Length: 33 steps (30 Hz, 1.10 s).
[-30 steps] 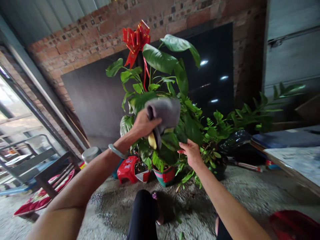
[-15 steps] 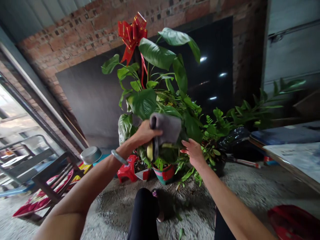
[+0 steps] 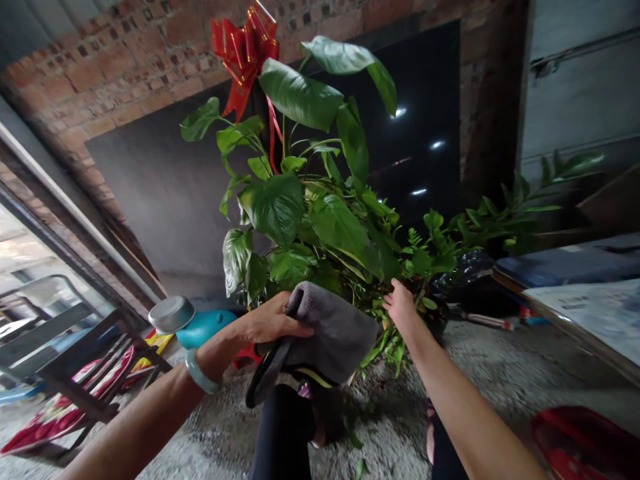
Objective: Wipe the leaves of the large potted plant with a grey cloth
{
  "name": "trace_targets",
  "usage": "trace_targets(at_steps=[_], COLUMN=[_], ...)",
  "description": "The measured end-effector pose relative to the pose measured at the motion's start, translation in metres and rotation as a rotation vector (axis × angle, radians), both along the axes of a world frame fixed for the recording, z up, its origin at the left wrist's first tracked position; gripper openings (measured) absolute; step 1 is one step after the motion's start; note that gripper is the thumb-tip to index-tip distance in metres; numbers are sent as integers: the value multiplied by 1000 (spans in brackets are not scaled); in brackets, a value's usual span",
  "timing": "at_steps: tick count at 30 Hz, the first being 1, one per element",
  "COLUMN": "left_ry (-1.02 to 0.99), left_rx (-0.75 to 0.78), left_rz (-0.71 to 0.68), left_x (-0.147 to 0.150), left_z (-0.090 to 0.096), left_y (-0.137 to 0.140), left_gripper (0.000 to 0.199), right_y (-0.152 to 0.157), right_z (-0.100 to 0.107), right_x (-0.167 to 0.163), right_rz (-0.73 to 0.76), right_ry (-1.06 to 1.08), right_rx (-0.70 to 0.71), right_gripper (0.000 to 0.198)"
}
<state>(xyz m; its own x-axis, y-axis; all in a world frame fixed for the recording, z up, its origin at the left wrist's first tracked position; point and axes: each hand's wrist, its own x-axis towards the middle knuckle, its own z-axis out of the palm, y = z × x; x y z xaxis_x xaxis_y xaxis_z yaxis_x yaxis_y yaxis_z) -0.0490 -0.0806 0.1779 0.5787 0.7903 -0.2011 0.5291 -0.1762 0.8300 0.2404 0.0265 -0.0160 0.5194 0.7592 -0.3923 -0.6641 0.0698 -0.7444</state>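
Observation:
My left hand (image 3: pixel 273 320), with a pale bangle (image 3: pixel 200 373) on its wrist, is closed on a folded grey cloth (image 3: pixel 335 327). The cloth hangs down over my knee, its dark and yellow edging showing underneath. Just above it is a large potted plant with broad green leaves (image 3: pixel 340 227) and a red ribbon bow (image 3: pixel 247 53) at its top. My right hand (image 3: pixel 401 308) is at the lower right of the foliage, fingers stretched out and slightly apart beside a drooping leaf (image 3: pixel 383 257). Whether the fingertips touch that leaf I cannot tell.
Smaller green plants (image 3: pixel 435 247) stand to the right, near a table (image 3: pixel 590 320) with papers. On the left are a teal container (image 3: pixel 207 327), a metal bowl (image 3: pixel 171 313) and a wooden chair (image 3: pixel 83 360). A red bag-like thing (image 3: pixel 585 440) lies at the lower right.
My left hand has drawn the cloth down and toward me, away from the leaves, and the cloth has spread wider. My right hand has shifted slightly right. The view has tilted down a little.

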Motion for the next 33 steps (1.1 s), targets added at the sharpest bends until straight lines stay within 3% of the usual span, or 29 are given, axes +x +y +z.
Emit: trace_targets(at_steps=[3,8,14,21,24,28,31,33], left_ry=[-6,-39,-34,-132,-252,-464,-253,31], left_rx=[-29,-82,-41,-54,67,357,573,561], left_rz=[64,93,140,212,300,360,354,260], left_x=[-8,-22,-22,-8,9,49,75,81], left_z=[-6,-13,-16,-11,2,18,14,8], left_y=[-2,-7,-6,-22,-19,9,30,36], left_gripper=[39,42,41,44,49,54,38,23], right_y=[18,24,-23,-82,-90,-101,-110,-115], right_z=[3,17,15,-6,-9,-6,-7,-9], right_x=[10,20,12,-59,-89,-116,-124,-122], right_rz=[-5,12,58,197,162,146,152,144], right_ry=[121,274,336,275,200,109,60,37], right_rx=[-59,5,144,255,268,257,256,249], right_gripper=[15,9,17,26,33,38,39,38])
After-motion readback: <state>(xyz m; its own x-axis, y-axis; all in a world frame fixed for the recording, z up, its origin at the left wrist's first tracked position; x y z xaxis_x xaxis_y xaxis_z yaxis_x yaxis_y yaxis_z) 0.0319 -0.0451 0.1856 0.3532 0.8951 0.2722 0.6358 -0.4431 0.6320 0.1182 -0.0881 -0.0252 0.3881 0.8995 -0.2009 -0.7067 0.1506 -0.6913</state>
